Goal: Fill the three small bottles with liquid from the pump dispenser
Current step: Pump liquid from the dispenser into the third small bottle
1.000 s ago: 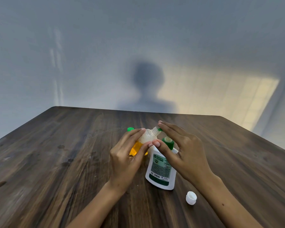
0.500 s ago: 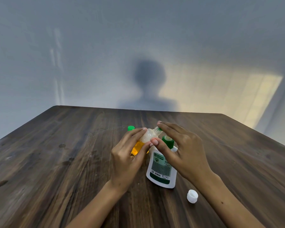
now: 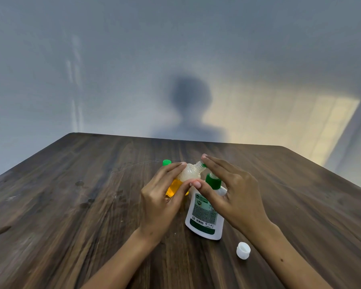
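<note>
My left hand [image 3: 161, 201] grips a small clear bottle [image 3: 189, 175] partly filled with orange liquid. The bottle is tilted, its open neck pointing up and right against the green pump spout [image 3: 204, 165]. The white pump dispenser [image 3: 204, 215] with a green collar [image 3: 213, 181] stands on the table. My right hand [image 3: 231, 192] lies over the pump head with straight fingers, its thumb touching the small bottle. Most of the pump head is hidden under the fingers.
A white cap [image 3: 243, 250] lies on the dark wooden table [image 3: 71, 205] to the right of the dispenser. A green cap [image 3: 166, 162] shows just behind my left fingers; what it sits on is hidden. The wall rises beyond the far table edge.
Both hands stay as they were on the bottle and the pump. Only the view has shifted slightly.
</note>
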### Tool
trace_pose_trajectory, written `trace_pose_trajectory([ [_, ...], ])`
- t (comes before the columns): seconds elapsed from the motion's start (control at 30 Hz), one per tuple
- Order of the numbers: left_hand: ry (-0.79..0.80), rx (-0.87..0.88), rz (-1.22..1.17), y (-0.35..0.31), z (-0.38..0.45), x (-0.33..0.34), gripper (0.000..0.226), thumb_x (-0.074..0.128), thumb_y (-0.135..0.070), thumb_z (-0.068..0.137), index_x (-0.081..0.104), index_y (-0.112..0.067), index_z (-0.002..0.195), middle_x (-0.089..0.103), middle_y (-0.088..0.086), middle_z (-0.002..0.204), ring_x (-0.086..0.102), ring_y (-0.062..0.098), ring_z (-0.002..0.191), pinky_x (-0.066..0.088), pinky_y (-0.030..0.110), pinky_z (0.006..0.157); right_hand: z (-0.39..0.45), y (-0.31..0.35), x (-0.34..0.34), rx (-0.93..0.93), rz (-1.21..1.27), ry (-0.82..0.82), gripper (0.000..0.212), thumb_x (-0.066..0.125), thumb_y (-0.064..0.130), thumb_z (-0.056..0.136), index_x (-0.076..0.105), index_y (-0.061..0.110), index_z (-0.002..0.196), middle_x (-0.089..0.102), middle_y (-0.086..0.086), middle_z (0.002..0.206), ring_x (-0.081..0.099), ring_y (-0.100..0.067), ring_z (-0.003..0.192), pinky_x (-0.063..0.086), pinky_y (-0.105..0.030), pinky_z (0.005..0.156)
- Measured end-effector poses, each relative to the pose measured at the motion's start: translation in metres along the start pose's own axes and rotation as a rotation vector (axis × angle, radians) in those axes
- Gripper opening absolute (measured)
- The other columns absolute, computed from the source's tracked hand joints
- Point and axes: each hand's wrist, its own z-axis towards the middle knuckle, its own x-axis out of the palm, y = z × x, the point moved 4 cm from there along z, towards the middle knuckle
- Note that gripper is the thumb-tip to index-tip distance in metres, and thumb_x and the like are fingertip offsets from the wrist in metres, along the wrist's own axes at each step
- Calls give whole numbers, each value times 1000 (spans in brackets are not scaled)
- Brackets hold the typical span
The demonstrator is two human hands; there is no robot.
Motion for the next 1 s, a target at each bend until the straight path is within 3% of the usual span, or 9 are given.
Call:
trace_pose_trajectory([
  [0.43, 2, 8, -7, -2, 0, 0, 40, 64, -28, 87, 68, 1, 113, 69, 10, 114, 62, 11, 111, 53, 24, 92, 1, 4, -4, -24, -3, 5, 76, 35, 76, 84, 65, 17, 122, 64, 6, 122, 59, -7, 110, 42, -19, 89],
  [0.6, -14, 7, -10, -1, 0, 0, 37, 67, -26, 86, 69, 0, 112, 69, 8, 113, 64, 11, 109, 54, 26, 89, 5, 0, -7, -26, -2, 30, 78, 31, 75, 86, 61, 16, 128, 61, 4, 127, 57, -9, 114, 44, -24, 93],
  [0.87, -10, 5, -17, -3, 1, -1, 38, 65, -27, 87, 69, 2, 111, 69, 10, 112, 63, 10, 110, 51, 20, 92, -1, 4, -3, -1, -12, 25, 79, 32, 78, 84, 63, 19, 125, 62, 9, 125, 56, 0, 109, 36, -10, 88],
  [1.0, -12, 5, -23, -2, 0, 0, 37, 66, -26, 86, 69, -1, 113, 69, 7, 113, 61, 6, 111, 51, 20, 91, 3, 2, -6, -17, -8, 50, 78, 31, 76, 85, 58, 19, 131, 58, 7, 131, 53, -3, 117, 38, -19, 94],
])
